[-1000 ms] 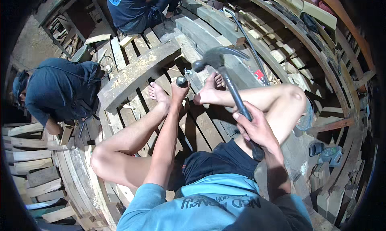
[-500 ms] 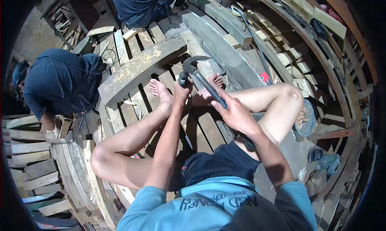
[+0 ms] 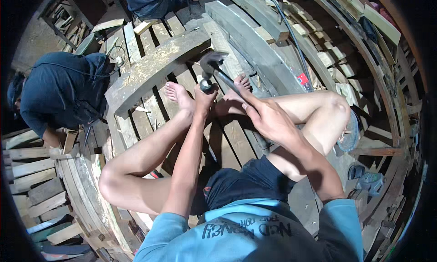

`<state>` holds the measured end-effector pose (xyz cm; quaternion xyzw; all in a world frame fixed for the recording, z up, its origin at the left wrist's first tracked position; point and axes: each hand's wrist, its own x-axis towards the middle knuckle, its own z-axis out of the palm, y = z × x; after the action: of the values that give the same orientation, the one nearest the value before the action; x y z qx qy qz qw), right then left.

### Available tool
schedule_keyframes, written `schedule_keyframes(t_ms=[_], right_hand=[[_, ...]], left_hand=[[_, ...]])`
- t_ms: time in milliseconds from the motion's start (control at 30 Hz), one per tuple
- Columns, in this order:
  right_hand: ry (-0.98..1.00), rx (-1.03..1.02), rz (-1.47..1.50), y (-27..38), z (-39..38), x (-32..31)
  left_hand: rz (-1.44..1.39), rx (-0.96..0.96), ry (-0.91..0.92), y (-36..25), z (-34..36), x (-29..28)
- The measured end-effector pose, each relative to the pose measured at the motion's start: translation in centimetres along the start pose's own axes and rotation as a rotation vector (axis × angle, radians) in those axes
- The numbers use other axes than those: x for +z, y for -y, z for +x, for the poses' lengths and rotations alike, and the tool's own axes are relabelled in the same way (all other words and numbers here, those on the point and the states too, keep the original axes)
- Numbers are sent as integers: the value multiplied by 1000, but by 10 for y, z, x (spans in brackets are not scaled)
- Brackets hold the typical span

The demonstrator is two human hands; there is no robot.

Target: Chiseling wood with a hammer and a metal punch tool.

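Observation:
My right hand [image 3: 269, 115] is closed round the dark shaft of a claw hammer [image 3: 230, 83]. Its head is blurred, just above and beyond my left hand [image 3: 205, 100]. That hand, between my bent legs, grips a dark tool handle with a shiny round end [image 3: 206, 85] facing up. The tool's lower part is hidden behind my fist, so its kind does not show. Hammer head and handle end are close together; whether they touch I cannot tell. My bare feet rest on either side of my left hand.
A thick curved timber [image 3: 154, 73] strewn with shavings lies beyond my feet across spaced planks. One person [image 3: 66, 91] bends over at the left; another [image 3: 152, 2] sits at the far side. Heavy beams [image 3: 259, 48] run at the right, near a blue tub [image 3: 349, 134].
The hammer head has shifted slightly left and away from me, and blurs. My left hand's handle now shows its round end more squarely. The whole view has shifted a little.

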<state>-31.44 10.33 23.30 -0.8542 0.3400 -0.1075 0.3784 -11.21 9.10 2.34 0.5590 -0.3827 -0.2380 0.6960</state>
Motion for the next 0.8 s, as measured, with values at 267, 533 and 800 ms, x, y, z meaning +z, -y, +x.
schedule_keyframes(t_ms=[267, 533, 800], right_hand=[[-132, -78, -139, -21, -14, 16], [-237, -33, 159, -11, -9, 5], [-269, 46, 214, -32, -19, 10]], left_hand=[[-119, -19, 68, -7, 7, 18], [-104, -151, 86, 1, 18, 6], [12, -44, -58, -4, 23, 3]])
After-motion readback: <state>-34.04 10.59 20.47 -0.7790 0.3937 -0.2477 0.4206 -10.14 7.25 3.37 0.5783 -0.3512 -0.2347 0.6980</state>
